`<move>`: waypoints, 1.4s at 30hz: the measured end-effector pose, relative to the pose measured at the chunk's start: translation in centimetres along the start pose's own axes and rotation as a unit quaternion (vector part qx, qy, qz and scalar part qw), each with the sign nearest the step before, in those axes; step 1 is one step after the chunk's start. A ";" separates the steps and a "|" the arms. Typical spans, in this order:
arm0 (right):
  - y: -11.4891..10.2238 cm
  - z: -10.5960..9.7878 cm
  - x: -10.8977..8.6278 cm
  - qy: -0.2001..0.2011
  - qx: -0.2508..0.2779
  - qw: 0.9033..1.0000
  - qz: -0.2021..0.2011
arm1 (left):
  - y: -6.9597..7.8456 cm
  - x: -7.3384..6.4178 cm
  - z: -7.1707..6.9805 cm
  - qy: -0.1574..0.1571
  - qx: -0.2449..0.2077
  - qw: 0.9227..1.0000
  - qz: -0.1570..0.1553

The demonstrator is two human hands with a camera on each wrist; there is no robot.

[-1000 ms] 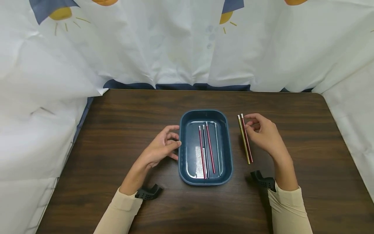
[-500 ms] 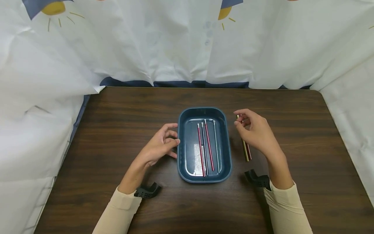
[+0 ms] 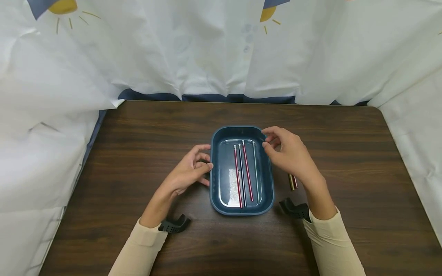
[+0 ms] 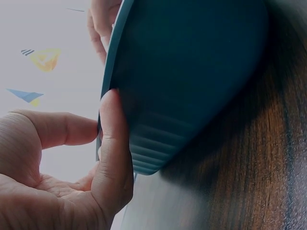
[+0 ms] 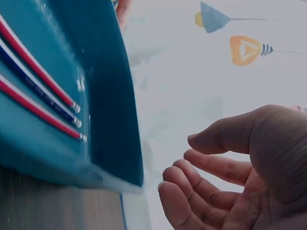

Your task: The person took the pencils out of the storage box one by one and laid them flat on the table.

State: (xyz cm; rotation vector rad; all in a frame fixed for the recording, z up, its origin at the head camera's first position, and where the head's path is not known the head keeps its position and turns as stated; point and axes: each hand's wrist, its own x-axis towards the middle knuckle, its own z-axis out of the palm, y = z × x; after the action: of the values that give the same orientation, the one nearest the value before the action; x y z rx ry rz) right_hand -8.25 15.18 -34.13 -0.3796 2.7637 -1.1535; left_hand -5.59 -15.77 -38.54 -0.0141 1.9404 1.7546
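A dark blue-green tray stands on the table with several metallic pencils lying lengthwise inside. Among them are a red pencil, a dark blue pencil, another red pencil and a teal one that blends into the tray. My left hand pinches the tray's left rim between thumb and fingers. At the upper right rim is my right hand, fingers loosely bent, holding nothing. The right wrist view shows a gap between its fingertips and the tray. Below this hand, a gold pencil and a red one are mostly hidden.
The brown wooden table ends at a white printed curtain along the back. White cloth also hangs at both sides. Black wrist mounts protrude inward from both sleeves.
My right hand has moved left from beside the gold and red pencils to the tray's right rim, now covering most of both pencils. My left hand stays on the tray.
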 end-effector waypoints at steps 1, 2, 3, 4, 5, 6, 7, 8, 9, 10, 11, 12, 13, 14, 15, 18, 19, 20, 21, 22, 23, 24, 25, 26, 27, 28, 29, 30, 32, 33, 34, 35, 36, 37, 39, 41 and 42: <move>-0.3 0.1 0.1 -0.004 0.000 1.000 0.000 | 0.0 0.0 0.0 0.001 0.000 1.000 -0.001; -0.5 0.3 0.2 -0.008 -0.001 1.000 0.000 | 0.0 -0.1 0.0 0.001 0.000 1.000 -0.001; -0.7 0.5 0.3 -0.011 -0.004 1.000 -0.001 | 0.0 -0.1 0.0 0.002 0.000 1.000 -0.002; -1.0 0.8 0.3 -0.014 -0.007 1.000 -0.001 | 0.0 -0.1 0.0 0.003 0.000 1.000 -0.002; -1.2 1.0 0.4 -0.017 -0.009 1.000 -0.001 | 0.0 -0.1 0.0 0.004 0.001 1.000 -0.003; -1.3 1.2 0.5 -0.020 -0.010 1.000 -0.001 | 0.0 -0.1 0.0 0.005 0.001 1.000 -0.002; -1.5 1.5 0.6 -0.022 -0.011 1.000 0.001 | 0.0 -0.1 0.0 0.005 0.001 1.000 -0.002; -1.6 1.6 0.7 -0.026 -0.012 1.000 0.002 | 0.0 -0.1 0.0 0.005 0.001 1.000 -0.001; -1.7 1.8 0.8 -0.029 -0.012 1.000 0.004 | 0.1 -0.1 0.0 0.005 0.002 1.000 -0.001; -1.8 1.9 0.9 -0.033 -0.011 0.999 0.006 | 0.1 -0.1 0.0 0.005 0.001 1.000 -0.001; -1.8 2.0 1.0 -0.037 -0.011 0.999 0.007 | 0.1 0.0 0.1 0.004 0.001 1.000 0.000; -1.9 2.2 1.0 -0.039 -0.011 0.999 0.006 | 0.1 0.0 0.1 0.003 0.001 1.000 0.000; -1.9 2.3 1.1 -0.040 -0.012 0.999 0.006 | 0.1 0.0 0.1 0.002 0.000 1.000 0.000; -2.0 2.4 1.2 -0.042 -0.013 0.999 0.006 | 0.1 0.0 0.1 0.001 0.000 1.000 0.000; -2.1 2.5 1.3 -0.043 -0.014 0.999 0.007 | 0.1 0.0 0.1 0.000 0.000 1.000 -0.001; -2.4 2.9 1.5 -0.046 -0.016 0.999 0.006 | 0.1 0.1 0.1 -0.001 0.003 1.000 -0.002; -2.5 3.1 1.6 -0.048 -0.018 0.999 0.008 | 0.1 0.1 0.1 0.000 0.004 1.000 -0.003; -2.5 3.2 1.7 -0.051 -0.018 0.998 0.009 | 0.1 0.0 0.1 0.000 0.005 1.000 -0.003; -2.6 3.4 1.8 -0.054 -0.020 0.998 0.009 | 0.1 0.0 0.1 0.001 0.005 1.000 -0.003; -2.7 3.5 1.9 -0.058 -0.022 0.998 0.009 | 0.1 0.1 0.1 0.001 0.004 1.000 -0.003; -2.7 3.6 2.0 -0.061 -0.026 0.998 0.009 | 0.0 0.1 0.2 0.000 0.003 1.000 -0.002; -2.7 3.7 2.1 -0.064 -0.028 0.998 0.008 | 0.0 0.1 0.2 -0.001 0.002 1.000 -0.001; -2.7 3.7 2.2 -0.066 -0.033 0.997 0.007 | 0.0 0.1 0.2 -0.001 0.000 1.000 0.000; -2.7 3.8 2.3 -0.069 -0.036 0.997 0.007 | 0.0 0.1 0.3 -0.002 -0.002 1.000 0.000; -2.7 3.8 2.4 -0.072 -0.039 0.997 0.006 | -0.1 0.1 0.3 -0.002 -0.003 1.000 0.000; -2.7 3.9 2.5 -0.077 -0.042 0.996 0.007 | -0.1 0.0 0.3 -0.001 -0.004 1.000 0.000; -2.7 4.1 2.7 -0.083 -0.045 0.996 0.008 | 0.0 0.0 0.3 0.000 -0.004 1.000 0.001; -2.8 4.2 2.8 -0.088 -0.048 0.995 0.008 | 0.0 -0.1 0.3 0.002 -0.004 1.000 0.000; -2.8 4.6 3.0 -0.100 -0.054 0.993 0.012 | 0.1 -0.1 0.3 0.003 -0.004 1.000 -0.001; -2.8 4.8 3.1 -0.106 -0.055 0.993 0.016 | 0.1 -0.1 0.3 0.003 -0.004 1.000 0.000; -2.8 5.0 3.2 -0.111 -0.059 0.992 0.018 | 0.1 -0.1 0.3 0.003 -0.003 1.000 0.000; -2.8 5.2 3.4 -0.113 -0.061 0.991 0.022 | 0.1 -0.1 0.3 0.002 -0.004 1.000 0.000; -2.8 5.3 3.4 -0.117 -0.064 0.991 0.024 | 0.1 -0.1 0.3 0.001 -0.004 1.000 0.000; -2.8 5.5 3.5 -0.119 -0.066 0.990 0.029 | 0.1 -0.1 0.3 0.000 -0.004 1.000 0.001; -2.9 5.8 3.7 -0.123 -0.070 0.989 0.040 | 0.0 -0.1 0.3 -0.001 -0.005 1.000 0.000; -2.9 6.0 3.7 -0.126 -0.077 0.988 0.048 | 0.0 -0.1 0.4 0.000 -0.007 1.000 -0.001; -2.9 6.1 3.7 -0.127 -0.079 0.987 0.053 | 0.0 -0.1 0.4 0.000 -0.008 1.000 -0.001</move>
State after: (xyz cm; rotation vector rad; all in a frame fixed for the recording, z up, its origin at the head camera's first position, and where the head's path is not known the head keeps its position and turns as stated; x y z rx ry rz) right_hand -10.05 8.00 -36.41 -0.3623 2.6205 -0.8025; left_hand -5.35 -15.43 -38.52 -0.0210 1.9248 1.7690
